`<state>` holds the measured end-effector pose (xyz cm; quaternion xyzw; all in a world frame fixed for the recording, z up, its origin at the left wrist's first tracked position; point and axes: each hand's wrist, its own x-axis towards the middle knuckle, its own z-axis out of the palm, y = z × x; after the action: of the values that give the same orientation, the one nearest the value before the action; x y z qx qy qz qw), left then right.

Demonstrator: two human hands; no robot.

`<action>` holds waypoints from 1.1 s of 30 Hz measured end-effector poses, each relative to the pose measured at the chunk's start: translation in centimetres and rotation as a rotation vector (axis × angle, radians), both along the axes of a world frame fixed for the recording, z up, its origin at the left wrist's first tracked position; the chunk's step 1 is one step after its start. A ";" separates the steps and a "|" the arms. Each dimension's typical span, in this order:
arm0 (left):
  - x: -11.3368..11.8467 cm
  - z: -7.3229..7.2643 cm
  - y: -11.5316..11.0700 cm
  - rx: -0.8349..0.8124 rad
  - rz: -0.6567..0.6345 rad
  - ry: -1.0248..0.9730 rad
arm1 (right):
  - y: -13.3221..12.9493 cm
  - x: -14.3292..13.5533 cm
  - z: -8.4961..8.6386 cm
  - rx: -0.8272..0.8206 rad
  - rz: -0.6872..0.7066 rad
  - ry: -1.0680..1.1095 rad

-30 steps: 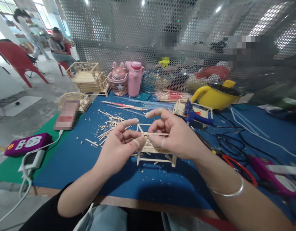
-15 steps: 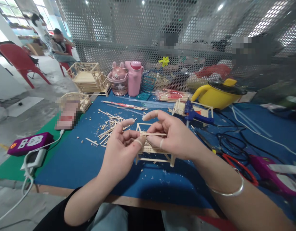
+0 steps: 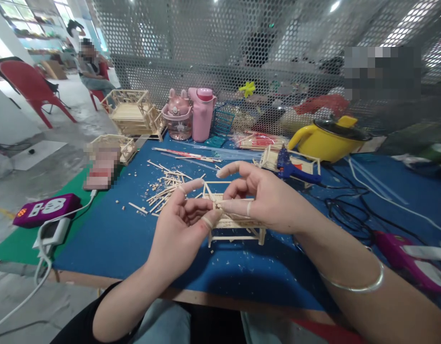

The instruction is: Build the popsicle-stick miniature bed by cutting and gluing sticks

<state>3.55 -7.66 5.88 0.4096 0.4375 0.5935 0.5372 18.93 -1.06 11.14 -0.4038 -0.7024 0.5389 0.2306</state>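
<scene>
A small model frame of thin wooden sticks (image 3: 238,223) stands on the blue mat in front of me. My left hand (image 3: 181,227) is closed at its upper left corner, thumb and curled fingers meeting there, with the index finger lifted away. At the same corner my right hand (image 3: 272,198) pinches the frame between thumb and curled fingers, its index finger arched above. My fingertips hide the exact joint. Tape or finger covers wrap some fingers. Cut wooden sticks (image 3: 166,193) and crumbs lie scattered just beyond my left hand.
Behind my right hand a blue glue gun (image 3: 285,165) rests by another stick model. Black cables (image 3: 344,205) run at right, near a yellow pot (image 3: 322,141). Pink bottle (image 3: 202,114), finished stick model (image 3: 129,114), phone (image 3: 101,167) and purple power strip (image 3: 47,209) stand back and left.
Both hands stay at the frame's corner, with the frame slightly further right in view. The right thumb has shifted a little, and the stick seen across the right fingers no longer shows there.
</scene>
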 end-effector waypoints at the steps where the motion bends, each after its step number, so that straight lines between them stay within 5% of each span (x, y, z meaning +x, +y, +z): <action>1: 0.0 0.0 0.0 -0.004 -0.003 0.005 | 0.0 0.0 0.1 0.012 -0.005 -0.012; 27: 0.7 -0.7 -0.8 0.012 0.078 -0.021 | -1.4 -0.4 0.9 0.344 -0.039 -0.299; 33: 0.4 -0.5 -0.5 -0.024 0.064 -0.067 | -1.1 0.1 0.8 0.397 0.099 -0.247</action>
<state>3.92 -8.13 5.36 0.3687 0.4392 0.6185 0.5373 19.05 -2.14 11.92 -0.3784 -0.8366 0.3471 0.1910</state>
